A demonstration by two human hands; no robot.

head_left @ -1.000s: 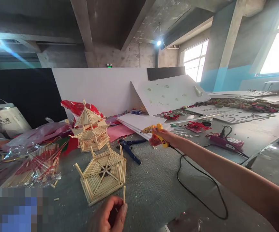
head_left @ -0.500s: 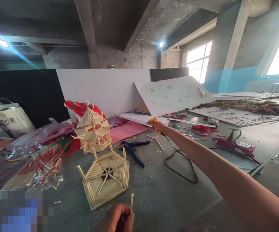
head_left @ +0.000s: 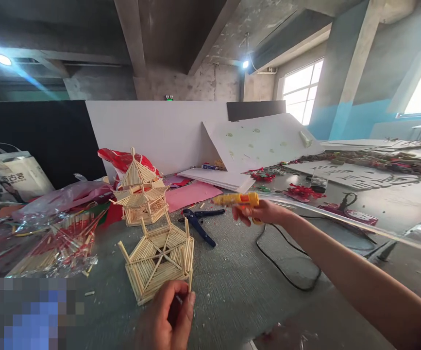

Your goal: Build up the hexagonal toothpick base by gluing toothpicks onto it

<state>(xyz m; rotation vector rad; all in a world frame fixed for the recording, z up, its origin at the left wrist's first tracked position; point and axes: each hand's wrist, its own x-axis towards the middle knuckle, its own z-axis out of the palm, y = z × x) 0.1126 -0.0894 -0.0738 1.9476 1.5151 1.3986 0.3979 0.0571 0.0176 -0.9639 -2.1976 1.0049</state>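
My left hand (head_left: 174,316) pinches a short wooden stick (head_left: 190,280) upright at the near right corner of a hexagonal stick frame (head_left: 159,262). That frame lies flat on the grey table (head_left: 228,287), with short posts standing at its corners. Whether the held stick touches it, I cannot tell. My right hand (head_left: 259,212) is wrapped round a yellow glue gun (head_left: 235,199), its nozzle pointing left, above the table and beyond the frame. Behind the frame stands a tiered stick pagoda (head_left: 141,194). Dark blue cutters (head_left: 200,226) lie open between the frame and the glue gun.
On the left are plastic-wrapped sticks (head_left: 64,248) and a white bag (head_left: 13,175). A black cord (head_left: 286,267) loops on the table under my right arm. A clear rod (head_left: 359,224) crosses the right side, near a pink power strip (head_left: 356,214). Pink sheets (head_left: 192,194) lie behind.
My right hand has come nearer with the yellow glue gun, which now shows clearly. My left hand has moved up and slightly left, bringing the stick to the frame's corner. The cord has shifted right.
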